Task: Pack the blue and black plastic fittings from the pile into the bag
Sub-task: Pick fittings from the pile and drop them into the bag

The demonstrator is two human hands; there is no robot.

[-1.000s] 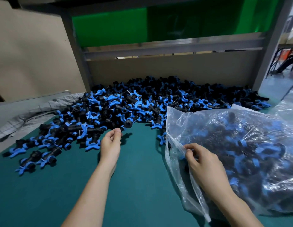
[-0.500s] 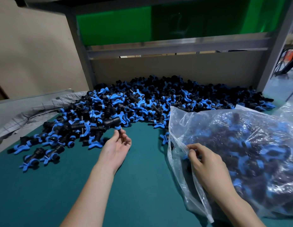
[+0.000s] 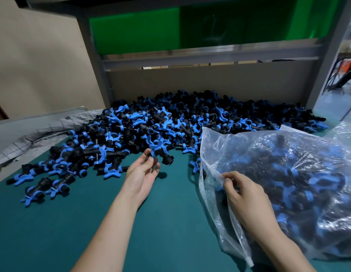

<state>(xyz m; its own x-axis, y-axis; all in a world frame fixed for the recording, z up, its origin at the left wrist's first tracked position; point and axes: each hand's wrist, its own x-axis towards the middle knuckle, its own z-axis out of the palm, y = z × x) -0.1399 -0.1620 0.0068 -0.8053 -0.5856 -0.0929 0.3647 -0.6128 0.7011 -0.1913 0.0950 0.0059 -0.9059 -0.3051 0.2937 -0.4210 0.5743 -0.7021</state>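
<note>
The left hand [image 3: 141, 178], palm up, has come away from the pile [image 3: 170, 122] a little, toward the bag [image 3: 288, 173]. Half a second ago it only touched the pile's edge. Now its fingers [image 3: 150, 165] pinch one blue and black fitting [image 3: 160, 152] and hold it just above the green tabletop [image 3: 72, 222]. The right hand [image 3: 247, 195] has stayed put. It still pinches the open edge of the bag, which holds many fittings.

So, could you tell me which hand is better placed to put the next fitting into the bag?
Probably the left hand: it pinches a fitting at the pile's near edge, while the right hand holds the bag's mouth open.
</note>
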